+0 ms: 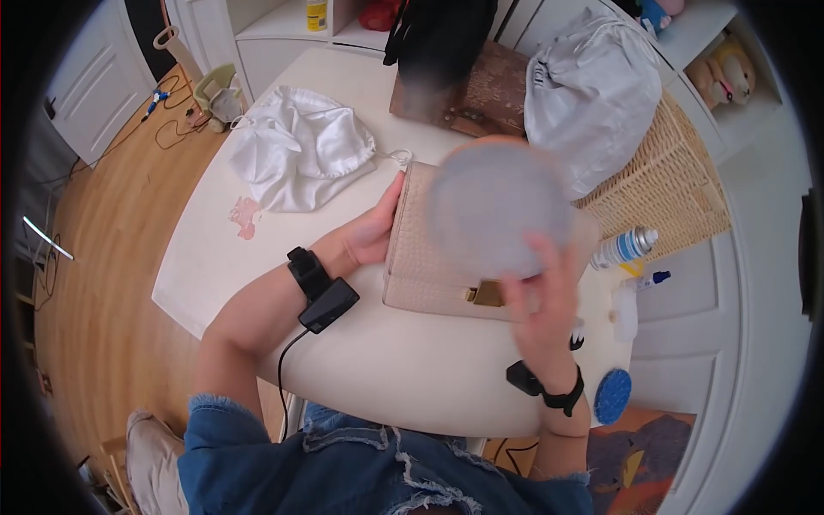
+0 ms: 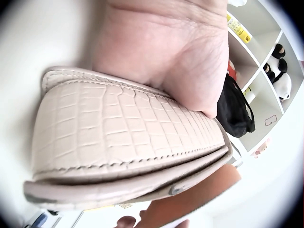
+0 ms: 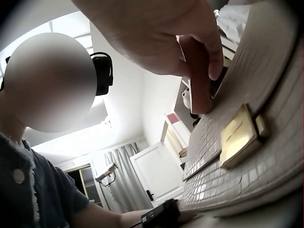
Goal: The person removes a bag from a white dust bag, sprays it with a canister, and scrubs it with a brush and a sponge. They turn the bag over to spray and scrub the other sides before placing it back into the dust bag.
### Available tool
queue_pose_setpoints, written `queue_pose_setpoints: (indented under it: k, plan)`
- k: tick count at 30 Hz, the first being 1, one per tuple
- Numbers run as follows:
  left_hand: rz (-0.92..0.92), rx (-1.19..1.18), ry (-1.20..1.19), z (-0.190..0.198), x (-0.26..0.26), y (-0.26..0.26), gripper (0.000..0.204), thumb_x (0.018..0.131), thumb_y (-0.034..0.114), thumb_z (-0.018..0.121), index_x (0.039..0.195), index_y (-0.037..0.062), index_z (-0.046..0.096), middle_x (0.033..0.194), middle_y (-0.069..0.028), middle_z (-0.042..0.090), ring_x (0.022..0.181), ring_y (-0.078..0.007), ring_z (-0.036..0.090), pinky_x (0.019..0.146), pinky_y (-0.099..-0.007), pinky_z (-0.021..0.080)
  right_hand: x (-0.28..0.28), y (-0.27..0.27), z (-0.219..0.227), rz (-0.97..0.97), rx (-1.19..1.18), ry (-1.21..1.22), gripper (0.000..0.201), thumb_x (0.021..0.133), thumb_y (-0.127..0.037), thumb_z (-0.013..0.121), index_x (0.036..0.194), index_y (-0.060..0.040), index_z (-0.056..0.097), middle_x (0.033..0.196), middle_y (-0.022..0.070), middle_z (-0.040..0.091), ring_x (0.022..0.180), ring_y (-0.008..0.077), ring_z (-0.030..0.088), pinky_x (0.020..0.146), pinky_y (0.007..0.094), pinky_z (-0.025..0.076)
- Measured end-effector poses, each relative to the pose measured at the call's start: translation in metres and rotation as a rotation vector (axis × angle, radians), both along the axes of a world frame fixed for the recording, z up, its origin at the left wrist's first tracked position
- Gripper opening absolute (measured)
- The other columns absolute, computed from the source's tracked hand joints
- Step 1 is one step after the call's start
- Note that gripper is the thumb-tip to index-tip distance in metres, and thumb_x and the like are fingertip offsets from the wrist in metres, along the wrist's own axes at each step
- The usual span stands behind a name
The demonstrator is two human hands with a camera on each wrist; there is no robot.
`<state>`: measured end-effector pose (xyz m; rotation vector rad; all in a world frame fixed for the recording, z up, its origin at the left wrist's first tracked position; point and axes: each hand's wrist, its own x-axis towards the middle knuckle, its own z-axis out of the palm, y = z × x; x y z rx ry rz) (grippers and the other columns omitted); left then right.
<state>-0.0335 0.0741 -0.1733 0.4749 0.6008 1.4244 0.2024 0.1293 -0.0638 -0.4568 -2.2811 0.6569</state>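
Note:
A beige handbag (image 1: 421, 232) with a crocodile-like grain and a gold clasp (image 3: 239, 137) lies on the white table. My left hand (image 1: 378, 228) rests along its left side; the left wrist view has the palm (image 2: 161, 52) against the bag's edge, the fingers hidden. Above the bag, my right hand (image 1: 545, 300) holds a round pad (image 1: 498, 206), grey on its upper face and blurred in the head view. Its other side looks orange-brown (image 2: 190, 194) in the left wrist view. The right wrist view shows thumb and fingers pinching the pad (image 3: 197, 71) close over the flap.
A white cloth bag (image 1: 300, 154) lies at the table's left, another drawstring bag (image 1: 592, 94) at the back right beside a wicker basket (image 1: 669, 172). A spray can (image 1: 625, 247), a white bottle (image 1: 624, 313) and a blue scrubbing disc (image 1: 613, 396) line the right edge.

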Motion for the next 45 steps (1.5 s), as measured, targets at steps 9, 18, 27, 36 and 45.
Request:
queue_pose_setpoints:
  k: [9,18,27,36,45]
  plan:
    - [-0.025,0.047,-0.065,0.000,-0.002,0.004,0.074,0.096,0.064,0.024,0.144,0.0097,0.037,0.144,-0.0075,0.042,0.128,-0.0217,0.044,0.108,-0.0368,0.037,0.014,0.016,0.024,0.060,-0.047,-0.148,0.033,0.081,0.004,0.062,0.111,-0.0070,0.061,0.098,0.0114,0.050,0.080,0.0229,0.055,0.065,0.0296,0.050]
    - [-0.020,0.033,-0.086,0.002,0.000,0.000,0.076,0.095,0.065,0.022,0.146,0.0095,0.034,0.146,-0.0083,0.040,0.133,-0.0219,0.040,0.110,-0.0378,0.034,0.008,0.007,0.011,0.264,0.057,-0.255,0.028,0.079,0.005,0.062,0.105,-0.0061,0.064,0.087,0.0134,0.046,0.073,0.0287,0.054,0.063,0.0361,0.046]
    - [-0.031,0.047,-0.154,-0.003,-0.003,0.006,0.074,0.096,0.064,0.022,0.145,0.0100,0.034,0.145,-0.0081,0.041,0.132,-0.0226,0.041,0.110,-0.0383,0.034,0.013,0.020,0.019,0.044,0.176,-0.057,0.029,0.078,0.006,0.063,0.105,-0.0049,0.064,0.091,0.0111,0.050,0.069,0.0249,0.052,0.060,0.0332,0.044]
    - [-0.029,-0.032,-0.259,-0.012,-0.006,0.008,0.074,0.095,0.065,0.026,0.144,0.0106,0.037,0.144,-0.0085,0.044,0.129,-0.0226,0.044,0.108,-0.0385,0.037,0.002,-0.005,-0.014,0.427,0.033,-0.364,0.031,0.077,0.006,0.063,0.105,-0.0056,0.063,0.096,0.0128,0.049,0.077,0.0278,0.054,0.066,0.0327,0.046]
    - [0.002,0.015,-0.064,0.000,-0.002,0.002,0.076,0.095,0.066,0.023,0.145,0.0101,0.034,0.145,-0.0091,0.041,0.130,-0.0224,0.043,0.109,-0.0381,0.036,0.024,0.027,0.026,0.187,0.000,-0.279,0.024,0.083,0.000,0.059,0.106,-0.0057,0.062,0.089,0.0137,0.049,0.076,0.0291,0.055,0.066,0.0355,0.046]
